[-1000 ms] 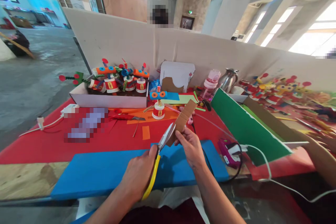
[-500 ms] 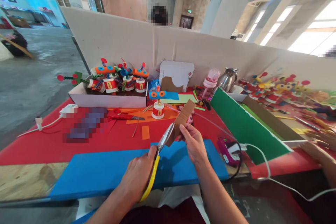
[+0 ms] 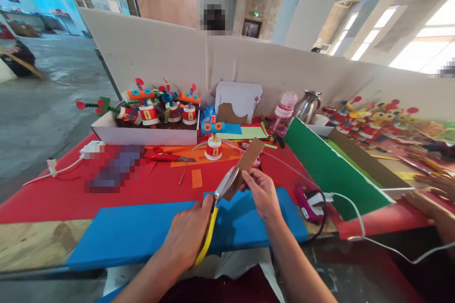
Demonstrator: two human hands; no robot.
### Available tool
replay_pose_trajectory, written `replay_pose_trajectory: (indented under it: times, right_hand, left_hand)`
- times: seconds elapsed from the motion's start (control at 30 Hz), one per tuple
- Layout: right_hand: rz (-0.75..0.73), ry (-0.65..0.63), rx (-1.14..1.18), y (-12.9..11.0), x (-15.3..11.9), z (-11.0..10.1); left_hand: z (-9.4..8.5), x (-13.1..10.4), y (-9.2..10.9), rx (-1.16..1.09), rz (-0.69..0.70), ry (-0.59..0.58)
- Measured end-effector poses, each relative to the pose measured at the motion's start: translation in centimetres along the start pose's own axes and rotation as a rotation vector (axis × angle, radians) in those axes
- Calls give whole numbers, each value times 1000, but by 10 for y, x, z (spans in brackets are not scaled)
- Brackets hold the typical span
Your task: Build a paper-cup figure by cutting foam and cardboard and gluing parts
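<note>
Left hand [image 3: 190,229]: fingers wrapped round the yellow handles of a pair of scissors [image 3: 223,185], thumb uppermost. Blades point up and away to the right, their tips overlapping the left edge of a corrugated cardboard strip [image 3: 252,154]; cannot tell how far the cut runs.

Right hand [image 3: 263,194]: thumb and fingers pinch the cardboard strip near its lower right edge. Strip held slantwise, top end leaning right, in front of the torso and above the near part of the table.

Beneath both hands: a blue board [image 3: 135,229] along the table's near edge. Beyond it, red table covering [image 3: 67,196] with a small orange paper rectangle [image 3: 196,178]. Behind that, a paper-cup figure [image 3: 213,150] stands upright, blue tube head with orange ring eyes.

Farther left: white box [image 3: 145,138] holding several similar cup figures. To the right: purple device [image 3: 308,204] with a white plug, beside an open box with a green side wall [image 3: 327,173]. At back: pink bottle [image 3: 284,110] next to a metal jug [image 3: 307,106], before a white partition [image 3: 159,52]. Right edge: another person's hand [image 3: 435,184], partly blurred.
</note>
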State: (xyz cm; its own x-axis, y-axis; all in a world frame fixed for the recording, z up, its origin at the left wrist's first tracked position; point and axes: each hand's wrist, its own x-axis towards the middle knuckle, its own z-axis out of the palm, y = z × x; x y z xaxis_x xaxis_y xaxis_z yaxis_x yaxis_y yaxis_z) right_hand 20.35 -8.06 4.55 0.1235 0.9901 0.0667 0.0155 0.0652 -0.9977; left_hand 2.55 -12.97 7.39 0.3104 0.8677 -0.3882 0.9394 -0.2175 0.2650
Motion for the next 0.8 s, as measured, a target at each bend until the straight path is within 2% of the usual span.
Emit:
replay_pose_trajectory:
  times: [0.57,0.8]
  right_hand:
    - [64,-38,90,2,-10,7]
    - [60,-41,87,0,-10,7]
  left_hand:
    - [-1,0,5,48,-41,-21]
    - [7,2,1,56,-40,-9]
